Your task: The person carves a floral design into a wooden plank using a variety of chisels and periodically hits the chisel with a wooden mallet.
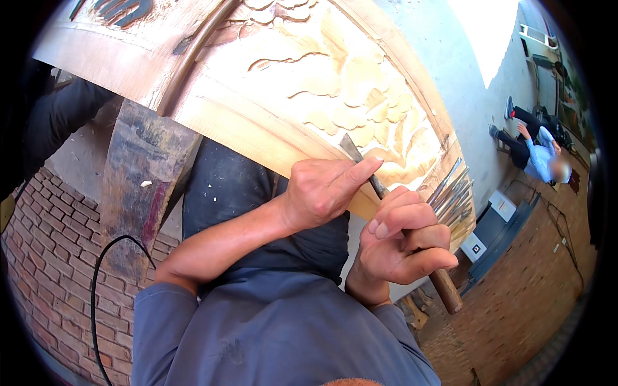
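I see my left hand [320,193] closed around the upper shaft of a chisel [445,291], its index finger lying along the steel. My right hand [402,241] is curled on the wooden handle lower down. The flat blade reaches just over a pale wooden panel [244,119] carved with raised cloud-like and leafy shapes; whether it touches the wood I cannot tell. A row of carving tools [450,199] lies along the panel's right end, beside my right hand.
A worn plank support [135,174] stands under the panel's left. A dark-clad leg [64,122] is at far left, a black cable [96,296] on the brick paving. A person [537,151] sits at the right near white boxes [501,207].
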{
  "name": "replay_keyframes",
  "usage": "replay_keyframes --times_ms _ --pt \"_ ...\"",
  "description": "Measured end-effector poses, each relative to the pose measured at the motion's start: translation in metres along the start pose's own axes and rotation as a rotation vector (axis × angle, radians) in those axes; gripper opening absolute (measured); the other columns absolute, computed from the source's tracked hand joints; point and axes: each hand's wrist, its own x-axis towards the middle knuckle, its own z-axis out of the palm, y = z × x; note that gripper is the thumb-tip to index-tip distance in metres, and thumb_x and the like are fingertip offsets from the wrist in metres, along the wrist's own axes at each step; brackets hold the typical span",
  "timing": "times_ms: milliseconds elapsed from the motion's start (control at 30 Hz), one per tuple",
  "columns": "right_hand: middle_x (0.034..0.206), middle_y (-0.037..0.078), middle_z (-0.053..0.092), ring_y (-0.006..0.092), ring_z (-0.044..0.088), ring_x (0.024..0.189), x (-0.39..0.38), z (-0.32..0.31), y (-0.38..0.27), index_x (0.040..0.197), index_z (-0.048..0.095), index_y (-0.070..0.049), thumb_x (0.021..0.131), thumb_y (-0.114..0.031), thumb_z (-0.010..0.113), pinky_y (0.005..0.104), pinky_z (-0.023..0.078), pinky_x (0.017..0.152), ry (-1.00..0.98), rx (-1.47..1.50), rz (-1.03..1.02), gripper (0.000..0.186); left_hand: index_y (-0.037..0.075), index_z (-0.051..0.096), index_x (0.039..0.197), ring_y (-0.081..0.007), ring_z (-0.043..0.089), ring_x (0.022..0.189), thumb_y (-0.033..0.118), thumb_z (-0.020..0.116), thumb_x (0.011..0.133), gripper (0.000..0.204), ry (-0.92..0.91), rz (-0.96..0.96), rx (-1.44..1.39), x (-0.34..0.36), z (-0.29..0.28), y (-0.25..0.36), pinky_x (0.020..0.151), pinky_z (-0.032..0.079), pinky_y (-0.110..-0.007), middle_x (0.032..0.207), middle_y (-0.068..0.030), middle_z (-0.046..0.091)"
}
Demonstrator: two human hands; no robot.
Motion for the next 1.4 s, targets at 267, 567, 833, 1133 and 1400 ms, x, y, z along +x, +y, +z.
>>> replay_keyframes --times_ms 267,567,833,1133,1400 --pt "0.081 0.014 0.065 0.0202 0.054 0.064 -0.001 -0.005 0.008 0.088 0.039 -0.011 0.12 -0.065 0.029 0.034 0.049 0.064 0.086 0.202 0.089 0.063 -0.001 0.076 0.14 -0.0249 0.068 0.058 -0.013 0.078 0.084 0.057 0.005 -0.061 0.044 0.004 -0.001 0.004 0.053 0.053 -0.037 0.071 -0.0088 0.066" --pt "0.07 0.01 0.057 0.0149 0.045 0.055 0.008 0.005 0.011 0.08 0.035 -0.016 0.125 -0.058 0.021 0.0308 0.043 0.058 0.135 0.086 0.086 0.062 -0.002 0.076 0.138 -0.0256 0.069 0.06 -0.013 0.078 0.086 0.053 0.03 -0.079 0.045 0.005 0.001 0.004 0.055 0.054 -0.037 0.074 -0.0107 0.068" --pt "0.069 0.011 0.056 0.0155 0.043 0.055 0.021 0.015 0.011 0.08 0.035 -0.016 0.126 -0.055 0.023 0.0308 0.042 0.058 0.181 0.062 0.136 0.061 -0.003 0.075 0.139 -0.0255 0.071 0.062 -0.014 0.077 0.086 0.054 0.036 -0.102 0.05 0.007 0.001 0.004 0.056 0.055 -0.036 0.076 -0.0114 0.07" --pt "0.055 0.008 0.049 0.0133 0.038 0.048 0.084 0.053 0.009 0.069 0.039 -0.013 0.124 -0.053 0.04 0.0277 0.035 0.051 0.348 -0.202 0.274 0.068 -0.002 0.07 0.146 -0.0262 0.073 0.065 -0.005 0.079 0.097 0.05 0.077 -0.22 0.018 0.016 0.011 0.003 0.057 0.056 -0.038 0.081 -0.0135 0.073" --pt "0.056 0.007 0.051 0.0129 0.041 0.049 0.059 0.051 0.01 0.069 0.045 -0.011 0.123 -0.053 0.045 0.0273 0.034 0.051 0.39 -0.194 0.265 0.069 -0.002 0.076 0.131 -0.0272 0.071 0.059 -0.005 0.078 0.096 0.035 0.063 -0.215 0.026 0.015 0.004 0.002 0.056 0.055 -0.037 0.074 -0.0138 0.07"
